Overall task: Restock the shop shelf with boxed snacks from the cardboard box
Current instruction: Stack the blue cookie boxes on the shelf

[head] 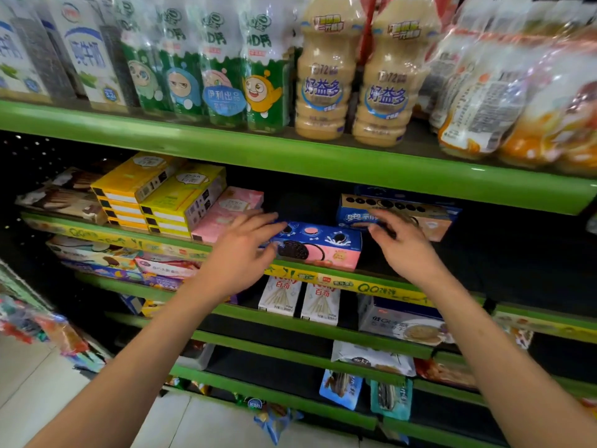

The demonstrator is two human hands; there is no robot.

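Observation:
A blue and pink cookie box [319,245] lies flat at the front of the middle shelf [381,282]. My left hand [242,253] rests against its left end with fingers spread and fairly straight. My right hand [403,244] hovers just right of that box, fingers loosely bent over the front of a second blue and orange cookie box [429,218] further back; whether it touches is unclear. Pink boxes [226,211] and stacked yellow boxes [168,195] fill the shelf to the left. The cardboard box is out of view.
The green shelf above [290,150] carries milk cartons and drink bottles close overhead. Lower shelves hold white stick-snack boxes [300,300], a grey biscuit box [400,321] and hanging packets. Dark open shelf space lies behind and right of the cookie boxes. Tiled floor is at lower left.

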